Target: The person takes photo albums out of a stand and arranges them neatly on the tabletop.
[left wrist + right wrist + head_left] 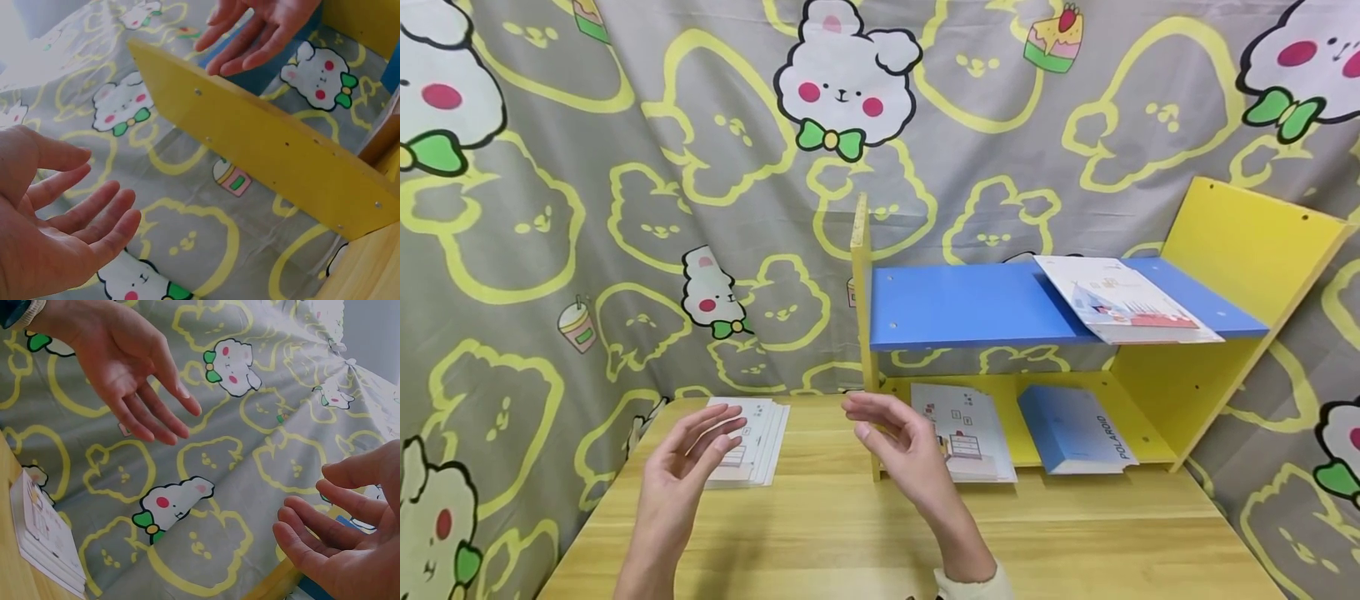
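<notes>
Left hand (677, 467): empty, fingers relaxed. Right hand (912, 446): same. Behind left hand: white printed stack (763, 450), on surface (820, 521); partly covered, seemingly booklets. Behind right hand, lower shelf (1019, 429): white printed sheet (973, 421); blue "POLAROID" box (1075, 433). Blue upper shelf (962, 304): illustrated sheet (1127, 300).

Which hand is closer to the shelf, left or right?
Right. The right hand is by the left end of the shelf; the left hand is farther left, near the white stack.
</notes>
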Motion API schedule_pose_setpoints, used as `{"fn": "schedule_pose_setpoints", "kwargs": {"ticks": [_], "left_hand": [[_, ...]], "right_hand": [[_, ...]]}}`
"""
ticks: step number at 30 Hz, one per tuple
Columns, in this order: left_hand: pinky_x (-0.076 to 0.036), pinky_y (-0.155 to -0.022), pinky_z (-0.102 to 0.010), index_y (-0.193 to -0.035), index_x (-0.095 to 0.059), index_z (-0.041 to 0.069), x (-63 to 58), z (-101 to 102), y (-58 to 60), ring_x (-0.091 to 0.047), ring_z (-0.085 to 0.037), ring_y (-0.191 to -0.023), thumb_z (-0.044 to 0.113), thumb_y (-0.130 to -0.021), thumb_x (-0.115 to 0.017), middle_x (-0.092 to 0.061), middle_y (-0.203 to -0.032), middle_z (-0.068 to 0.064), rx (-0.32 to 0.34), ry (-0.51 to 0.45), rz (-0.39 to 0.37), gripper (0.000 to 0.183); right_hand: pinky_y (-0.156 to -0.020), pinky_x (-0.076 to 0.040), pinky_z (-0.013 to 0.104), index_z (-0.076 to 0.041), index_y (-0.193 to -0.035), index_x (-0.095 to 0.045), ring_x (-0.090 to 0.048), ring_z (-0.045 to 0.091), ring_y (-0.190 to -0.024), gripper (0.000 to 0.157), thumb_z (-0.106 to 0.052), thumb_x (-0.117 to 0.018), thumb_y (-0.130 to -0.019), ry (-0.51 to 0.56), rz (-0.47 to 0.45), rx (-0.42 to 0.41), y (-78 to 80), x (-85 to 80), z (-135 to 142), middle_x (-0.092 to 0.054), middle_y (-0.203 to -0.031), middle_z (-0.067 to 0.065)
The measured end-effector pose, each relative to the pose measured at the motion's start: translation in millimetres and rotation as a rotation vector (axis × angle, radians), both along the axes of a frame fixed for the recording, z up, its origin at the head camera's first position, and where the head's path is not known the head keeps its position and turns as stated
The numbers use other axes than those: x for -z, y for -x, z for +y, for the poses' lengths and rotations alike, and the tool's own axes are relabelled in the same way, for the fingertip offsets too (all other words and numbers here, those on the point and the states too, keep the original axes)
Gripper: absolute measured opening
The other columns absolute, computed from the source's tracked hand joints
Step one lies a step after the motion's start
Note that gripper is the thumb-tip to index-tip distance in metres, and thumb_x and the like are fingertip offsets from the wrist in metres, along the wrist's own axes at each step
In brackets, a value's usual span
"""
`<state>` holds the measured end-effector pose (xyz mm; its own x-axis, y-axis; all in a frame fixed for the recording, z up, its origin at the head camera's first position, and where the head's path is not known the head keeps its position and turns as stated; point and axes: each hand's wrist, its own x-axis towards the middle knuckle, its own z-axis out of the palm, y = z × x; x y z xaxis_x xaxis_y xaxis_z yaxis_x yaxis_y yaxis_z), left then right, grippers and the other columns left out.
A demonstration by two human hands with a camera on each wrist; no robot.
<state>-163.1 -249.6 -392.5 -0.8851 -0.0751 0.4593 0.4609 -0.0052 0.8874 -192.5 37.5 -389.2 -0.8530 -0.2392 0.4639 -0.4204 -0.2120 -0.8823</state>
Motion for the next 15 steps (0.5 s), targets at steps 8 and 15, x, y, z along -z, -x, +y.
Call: {"fn": "schedule_pose_setpoints", "kwargs": {"ticks": [8, 15], "left_hand": [[-0.053, -0.101, -0.038, -0.139, -0.049, -0.013, -1.7, 14, 3.3, -0.063, -0.028, -0.122, -0.007, -0.101, -0.057, -0.063, -0.135, -0.021, 0.039, -0.003, 0.015, 0.039], [-0.053, -0.101, -0.043, -0.137, -0.051, -0.011, -2.5, 28, 5.4, -0.061, -0.036, -0.124, -0.009, -0.100, -0.057, -0.060, -0.135, -0.026, 0.059, -0.027, 0.022, 0.037]], "right_hand": [[-0.105, -0.051, 0.038, -0.002, -0.132, -0.064, -0.062, 0.033, -0.123, 0.032, -0.005, -0.065, -0.100, 0.003, 0.060, 0.028, -3.1, -4.0, 8, -0.067, -0.130, 0.015], [-0.104, -0.052, 0.038, -0.002, -0.132, -0.064, -0.063, 0.033, -0.122, 0.032, -0.003, -0.065, -0.100, 0.016, 0.056, 0.040, -4.5, -4.1, 15, -0.067, -0.130, 0.015]]}}
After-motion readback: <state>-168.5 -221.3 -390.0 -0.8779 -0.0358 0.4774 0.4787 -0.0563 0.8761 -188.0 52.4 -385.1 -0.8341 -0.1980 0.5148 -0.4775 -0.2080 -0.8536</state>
